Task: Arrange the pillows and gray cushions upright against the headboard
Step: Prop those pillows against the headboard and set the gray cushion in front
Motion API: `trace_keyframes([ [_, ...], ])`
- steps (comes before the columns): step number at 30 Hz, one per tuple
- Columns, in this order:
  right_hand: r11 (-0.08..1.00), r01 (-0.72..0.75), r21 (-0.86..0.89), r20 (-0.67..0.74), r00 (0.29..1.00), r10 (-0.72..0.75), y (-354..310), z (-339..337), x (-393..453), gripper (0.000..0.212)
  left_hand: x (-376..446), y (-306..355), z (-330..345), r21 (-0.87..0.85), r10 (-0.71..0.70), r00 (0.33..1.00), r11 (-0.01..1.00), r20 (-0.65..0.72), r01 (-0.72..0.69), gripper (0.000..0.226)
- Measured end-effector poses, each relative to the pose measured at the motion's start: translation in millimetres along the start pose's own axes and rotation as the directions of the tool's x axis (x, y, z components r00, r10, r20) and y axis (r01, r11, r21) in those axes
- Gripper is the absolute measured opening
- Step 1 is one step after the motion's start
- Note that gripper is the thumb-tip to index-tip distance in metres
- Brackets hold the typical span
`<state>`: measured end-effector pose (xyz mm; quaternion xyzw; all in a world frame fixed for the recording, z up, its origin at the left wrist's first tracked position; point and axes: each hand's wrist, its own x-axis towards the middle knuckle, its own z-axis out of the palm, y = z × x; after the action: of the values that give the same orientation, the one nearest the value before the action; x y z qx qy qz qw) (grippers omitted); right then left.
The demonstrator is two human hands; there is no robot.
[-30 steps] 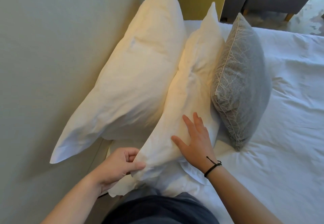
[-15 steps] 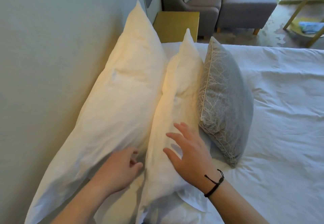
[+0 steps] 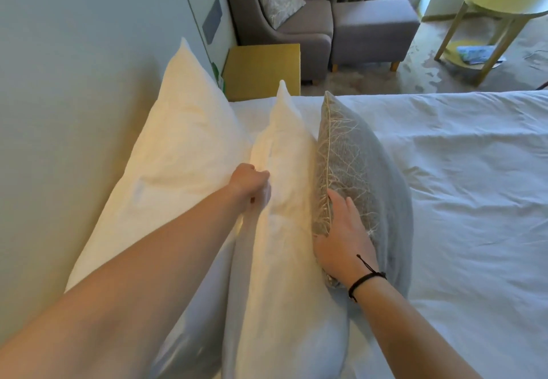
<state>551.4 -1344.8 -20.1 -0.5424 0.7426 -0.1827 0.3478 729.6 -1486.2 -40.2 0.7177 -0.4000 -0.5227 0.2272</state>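
Observation:
Two white pillows stand on edge on the bed. The large white pillow (image 3: 166, 171) leans against the pale headboard wall (image 3: 59, 112) on the left. A second white pillow (image 3: 284, 230) stands in front of it. A gray cushion (image 3: 370, 177) with a pale branch pattern leans on that second pillow. My left hand (image 3: 250, 181) is pushed into the gap between the two pillows, fingers curled on the second pillow's top edge. My right hand (image 3: 341, 239) lies flat with fingers spread against the cushion's patterned face.
The white bedsheet (image 3: 459, 186) stretches to the right. A yellow bedside table (image 3: 262, 70) stands past the pillows. Behind it are a gray armchair (image 3: 281, 23) with a patterned cushion, a gray ottoman (image 3: 373, 27) and a round yellow side table (image 3: 504, 8).
My left hand moved up from the second pillow's lower corner into the gap between the pillows. My right hand shifted from the second pillow onto the gray cushion. The view tilted up.

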Motion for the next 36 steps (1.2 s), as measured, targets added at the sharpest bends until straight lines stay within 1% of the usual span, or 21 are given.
trace_keyframes([
  [2, 1.0, -0.008, 0.023, -0.01, 1.0, 0.008, 9.5, -3.9, -2.6, 0.084, 23.1, 10.2, 1.9, -0.044, 0.022, 0.999, 0.999, -0.046, -0.024, 0.052],
  [3, 1.0, -0.008, 0.029, -0.012, 1.0, 0.009, 13.3, -6.0, -3.4, 0.085, 32.0, 17.1, 2.7, -0.012, 0.055, 0.995, 0.998, -0.088, -0.056, 0.059],
  [5, 0.999, -0.003, 0.04, -0.005, 1.0, 0.004, 18.5, -8.5, -4.7, 0.085, 46.1, 32.6, 3.6, 0.077, 0.135, 0.978, 0.989, -0.157, -0.124, 0.054],
  [7, 1.0, 0.009, 0.029, 0.009, 1.0, -0.009, 18.7, -10.9, -5.9, 0.084, 56.3, 47.2, 2.4, 0.235, 0.245, 0.951, 0.952, -0.191, -0.199, 0.044],
  [8, 1.0, 0.01, 0.023, 0.013, 1.0, -0.01, 17.4, -12.1, -5.6, 0.083, 59.4, 52.5, 0.7, 0.365, 0.33, 0.924, 0.898, -0.194, -0.245, 0.039],
  [9, 1.0, 0.008, 0.023, 0.018, 1.0, -0.008, 16.6, -13.0, -4.7, 0.083, 61.7, 57.5, -1.6, 0.521, 0.435, 0.883, 0.802, -0.175, -0.292, 0.035],
  [11, 0.999, 0.004, 0.036, 0.035, 0.999, -0.005, 15.3, -14.8, -4.2, 0.082, 65.2, 62.1, -7.7, 0.784, 0.627, 0.776, 0.515, -0.067, -0.348, 0.039],
  [12, 0.999, 0.004, 0.042, 0.04, 0.999, -0.006, 15.2, -15.7, -4.1, 0.083, 66.4, 63.8, -12.6, 0.85, 0.676, 0.736, 0.401, -0.022, -0.343, 0.043],
  [13, 0.999, 0.002, 0.041, 0.036, 0.999, -0.003, 15.3, -16.5, -3.9, 0.083, 68.6, 64.9, -19.1, 0.883, 0.689, 0.724, 0.345, -0.008, -0.318, 0.043],
  [14, 1.0, -0.001, 0.03, 0.025, 1.0, 0.001, 15.6, -16.8, -4.3, 0.083, 71.6, 65.0, -26.1, 0.897, 0.687, 0.726, 0.338, -0.026, -0.287, 0.038],
  [16, 1.0, -0.015, -0.012, -0.008, 1.0, 0.015, 19.3, -16.0, -7.0, 0.081, 74.4, 60.9, -38.3, 0.902, 0.647, 0.756, 0.377, -0.096, -0.208, 0.026],
  [19, 0.992, -0.085, -0.089, 0.001, 0.996, 0.085, 29.3, -16.7, -13.2, 0.07, 72.6, 53.4, -35.9, 0.931, 0.612, 0.786, 0.332, -0.088, -0.154, 0.015],
  [20, 0.988, -0.106, -0.11, 0.008, 0.994, 0.107, 33.7, -17.4, -14.9, 0.057, 69.2, 53.6, -32.6, 0.937, 0.597, 0.799, 0.315, -0.075, -0.148, 0.013],
  [22, 0.987, -0.127, -0.103, 0.0, 0.992, 0.127, 41.0, -22.1, -18.1, 0.015, 62.0, 56.5, -27.5, 0.954, 0.527, 0.85, 0.262, -0.018, -0.143, 0.014],
  [23, 0.989, -0.126, -0.077, -0.006, 0.992, 0.126, 44.1, -26.5, -20.5, 0.006, 57.2, 57.3, -25.6, 0.959, 0.474, 0.881, 0.243, 0.012, -0.144, 0.019],
  [25, 0.995, -0.1, -0.019, -0.004, 0.995, 0.1, 51.7, -34.8, -26.5, 0.017, 50.1, 55.5, -19.9, 0.959, 0.366, 0.924, 0.204, 0.109, -0.194, 0.026],
  [27, 0.998, -0.069, 0.0, 0.003, 0.998, 0.069, 56.4, -45.7, -35.2, 0.018, 42.2, 45.6, -8.8, 0.944, 0.25, 0.943, 0.189, 0.219, -0.269, 0.027],
  [28, 0.998, -0.055, -0.008, 0.01, 0.998, 0.055, 57.3, -50.2, -39.8, 0.018, 36.7, 39.5, -3.7, 0.939, 0.184, 0.954, 0.206, 0.239, -0.275, 0.03],
  [30, 0.999, -0.032, -0.007, 0.016, 0.999, 0.032, 59.1, -53.5, -48.1, 0.021, 25.8, 29.7, 1.8, 0.916, 0.08, 0.968, 0.311, 0.239, -0.252, 0.04],
  [34, 1.0, 0.028, 0.003, -0.007, 1.0, -0.028, 49.3, -44.7, -56.8, 0.027, -1.5, 14.9, 1.7, 0.867, 0.037, 0.965, 0.431, 0.258, -0.248, 0.065],
  [36, 0.998, 0.058, 0.017, -0.032, 0.998, -0.058, 43.0, -38.3, -58.8, 0.028, -22.8, 7.9, 3.3, 0.843, 0.091, 0.965, 0.472, 0.245, -0.259, 0.071],
])
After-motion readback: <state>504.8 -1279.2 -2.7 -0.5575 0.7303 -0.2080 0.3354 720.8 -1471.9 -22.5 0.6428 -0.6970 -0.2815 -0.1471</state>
